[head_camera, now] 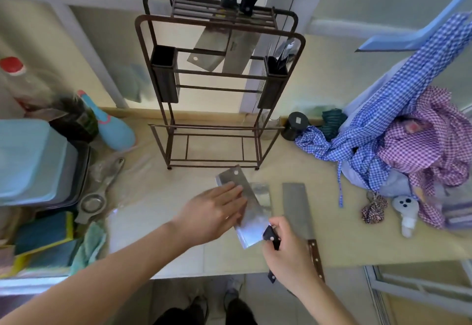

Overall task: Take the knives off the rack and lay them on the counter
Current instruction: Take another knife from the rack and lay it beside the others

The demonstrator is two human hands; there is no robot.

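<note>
A: Where are your hands rn?

B: Your right hand (286, 250) is wrapped around the black handle of a cleaver (245, 212), fingers closed on it. Your left hand (214, 209) lies flat on that blade, fingers stretched out, palm down, gripping nothing.

A: And the cleaver itself?

B: Down by the front of the surface (344, 235), blade angled up-left toward the foot of the knife rack (219, 79). Can't tell if it's fully resting or a touch lifted. Its blade overlaps another steel blade (263, 194) lying under it.

A: Other knives already out?

B: Yes, a brown-handled cleaver (298, 212) lies flat just right of your right hand, blade pointing away from you, handle at the surface's front edge.

A: What's left on the rack?

B: Two black-handled cleavers (224, 49) hang in the top slots, handles up, blades side by side. The right side cup holds scissors or sth similar, too blurred to say.

A: Surroundings?

B: Checked blue and purple cloths (408, 133) heaped on the right, well apart from the knives. On the left, a strainer (93, 204), a blue lidded container (33, 158) and a red-capped bottle (23, 82).
</note>
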